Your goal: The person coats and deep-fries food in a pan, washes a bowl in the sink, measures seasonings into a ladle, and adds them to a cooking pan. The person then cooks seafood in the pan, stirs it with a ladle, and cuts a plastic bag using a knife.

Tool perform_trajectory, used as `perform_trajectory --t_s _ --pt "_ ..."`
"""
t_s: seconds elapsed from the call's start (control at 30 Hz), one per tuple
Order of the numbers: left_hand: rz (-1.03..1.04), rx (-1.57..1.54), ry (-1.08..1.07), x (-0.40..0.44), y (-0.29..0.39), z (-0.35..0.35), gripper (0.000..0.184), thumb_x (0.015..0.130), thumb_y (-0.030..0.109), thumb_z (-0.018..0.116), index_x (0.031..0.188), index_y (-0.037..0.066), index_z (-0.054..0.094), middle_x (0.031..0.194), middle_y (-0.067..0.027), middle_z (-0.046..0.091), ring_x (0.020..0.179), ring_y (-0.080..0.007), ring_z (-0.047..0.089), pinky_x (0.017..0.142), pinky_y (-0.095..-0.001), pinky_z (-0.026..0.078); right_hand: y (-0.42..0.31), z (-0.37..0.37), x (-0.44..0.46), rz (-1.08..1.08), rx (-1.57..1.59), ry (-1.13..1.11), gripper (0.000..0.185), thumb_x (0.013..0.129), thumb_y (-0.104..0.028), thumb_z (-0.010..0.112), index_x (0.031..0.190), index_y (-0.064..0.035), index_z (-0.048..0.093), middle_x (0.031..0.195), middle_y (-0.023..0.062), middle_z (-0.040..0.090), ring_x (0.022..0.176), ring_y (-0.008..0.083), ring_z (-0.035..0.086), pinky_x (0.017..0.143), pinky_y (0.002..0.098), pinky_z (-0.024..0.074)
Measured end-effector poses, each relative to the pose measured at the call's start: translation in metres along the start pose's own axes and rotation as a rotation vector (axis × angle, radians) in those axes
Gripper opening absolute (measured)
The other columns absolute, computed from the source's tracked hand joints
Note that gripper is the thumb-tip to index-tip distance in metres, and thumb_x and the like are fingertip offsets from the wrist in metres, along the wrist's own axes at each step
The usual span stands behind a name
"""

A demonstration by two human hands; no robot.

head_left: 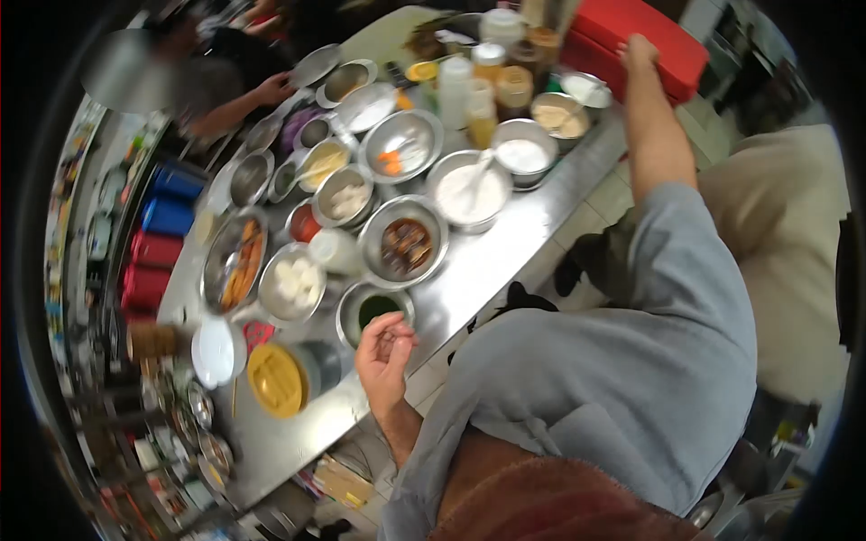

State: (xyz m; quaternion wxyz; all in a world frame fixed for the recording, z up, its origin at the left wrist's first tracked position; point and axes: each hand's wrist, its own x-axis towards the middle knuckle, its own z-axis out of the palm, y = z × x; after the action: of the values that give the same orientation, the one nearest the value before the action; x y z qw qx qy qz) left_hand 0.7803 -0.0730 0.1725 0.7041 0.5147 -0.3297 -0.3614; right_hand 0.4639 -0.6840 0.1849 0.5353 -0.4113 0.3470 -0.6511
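The steel tabletop (pixel 505 261) is the largest thing here, crowded with bowls, and the red box (pixel 645 41) stands at its end; what bears the box, we cannot tell. Our right hand (pixel 639 54) is at the side of the red box, fingers bent near its seam; whether they grip or only touch, we cannot tell. We would do well to seat the fingertips under a firm edge and move the box slowly and level, since our arm reaches far out.

Well apart from the red box is the bowl of green liquid (pixel 377 311). Our left hand (pixel 386 352) is beside it, loosely half open and holding nothing; we should keep it off the rim. Closer to the red box, the squeeze bottle (pixel 454 90) could tip if knocked. The small bowl (pixel 586 88), just beside the red box, deserves most care from our forearm.
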Motion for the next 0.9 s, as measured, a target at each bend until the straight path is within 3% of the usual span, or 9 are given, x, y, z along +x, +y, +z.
perform_trajectory --t_s 0.03,0.07,0.23,0.47,0.53,0.57,0.63,0.77,0.9 --pt "0.051 0.006 -0.023 0.011 -0.006 0.012 0.03 0.081 0.004 0.058 0.109 -0.003 0.051 0.087 -0.0064 0.055 0.076 -0.014 0.054 0.069 -0.026 0.045 0.0 -0.011 0.022 -0.07 0.036 -0.211 0.031 0.078 -0.004 0.047 0.107 0.0025 0.044 0.082 0.0154 0.057 0.068 0.0257 0.059 0.058 0.0384 0.049" --pt "0.061 -0.018 -0.024 0.021 -0.01 0.025 0.031 0.082 0.006 0.059 0.11 -0.003 0.05 0.086 -0.007 0.056 0.075 -0.0141 0.054 0.068 -0.0255 0.045 0.006 0.011 0.066 0.091 -0.2 0.518 0.029 0.077 -0.005 0.048 0.104 0.0037 0.045 0.076 0.0128 0.057 0.059 0.0211 0.057 0.048 0.0348 0.0461" --pt "0.079 0.002 -0.078 0.065 -0.016 0.066 0.035 0.083 0.015 0.06 0.109 -0.004 0.048 0.085 -0.0078 0.054 0.073 -0.0144 0.051 0.066 -0.0257 0.043 -0.019 -0.035 0.084 0.009 -0.307 0.58 0.025 0.076 -0.004 0.048 0.098 0.009 0.046 0.07 0.0128 0.056 0.05 0.018 0.054 0.042 0.0294 0.0431" --pt "0.102 -0.083 -0.148 0.113 -0.031 0.08 0.038 0.082 0.016 0.062 0.109 -0.005 0.047 0.083 -0.01 0.056 0.07 -0.0148 0.052 0.064 -0.0258 0.044 -0.059 -0.124 0.076 -0.103 -0.371 0.609 0.019 0.078 -0.005 0.056 0.09 0.0082 0.052 0.074 0.0138 0.057 0.061 0.0197 0.056 0.05 0.0332 0.0439" --pt "0.091 -0.057 -0.155 0.128 -0.034 0.087 0.038 0.082 0.017 0.062 0.109 -0.005 0.047 0.082 -0.0104 0.055 0.07 -0.015 0.052 0.064 -0.0255 0.044 -0.085 -0.117 0.028 -0.017 -0.233 0.398 0.019 0.078 -0.007 0.057 0.093 0.0042 0.053 0.072 0.0097 0.055 0.06 0.0199 0.055 0.052 0.0329 0.0439" --pt "0.097 -0.057 -0.171 0.135 -0.032 0.091 0.038 0.082 0.017 0.062 0.109 -0.005 0.047 0.082 -0.0103 0.055 0.07 -0.0151 0.052 0.064 -0.0256 0.044 -0.086 -0.128 0.041 -0.021 -0.235 0.404 0.019 0.078 -0.007 0.057 0.093 0.0042 0.053 0.072 0.0097 0.055 0.06 0.0199 0.055 0.052 0.0329 0.0439" --pt "0.149 -0.069 -0.204 0.147 -0.03 0.103 0.039 0.082 0.018 0.062 0.109 -0.005 0.047 0.084 -0.0107 0.054 0.071 -0.0155 0.052 0.064 -0.0259 0.045 -0.083 -0.16 0.075 0.109 -0.35 0.687 0.017 0.079 -0.01 0.057 0.094 -0.0016 0.055 0.069 0.0069 0.052 0.059 0.02 0.054 0.051 0.0326 0.0435" --pt "0.208 0.001 -0.185 0.17 -0.028 0.134 0.042 0.081 0.021 0.064 0.109 -0.005 0.047 0.086 -0.0115 0.052 0.073 -0.0165 0.052 0.063 -0.0275 0.045 -0.081 -0.227 0.115 0.154 -0.436 0.617 0.022 0.08 -0.017 0.056 0.097 -0.003 0.054 0.066 0.0072 0.05 0.056 0.0187 0.055 0.045 0.0312 0.0437" --pt "0.297 0.101 -0.113 0.191 -0.036 0.189 0.041 0.081 0.022 0.063 0.109 -0.004 0.048 0.086 -0.0103 0.052 0.073 -0.0161 0.051 0.063 -0.0282 0.046 -0.046 -0.293 0.197 0.293 -0.367 0.528 0.043 0.084 -0.029 0.053 0.121 -0.0075 0.044 0.106 0.013 0.052 0.083 0.0229 0.056 0.071 0.0367 0.048"
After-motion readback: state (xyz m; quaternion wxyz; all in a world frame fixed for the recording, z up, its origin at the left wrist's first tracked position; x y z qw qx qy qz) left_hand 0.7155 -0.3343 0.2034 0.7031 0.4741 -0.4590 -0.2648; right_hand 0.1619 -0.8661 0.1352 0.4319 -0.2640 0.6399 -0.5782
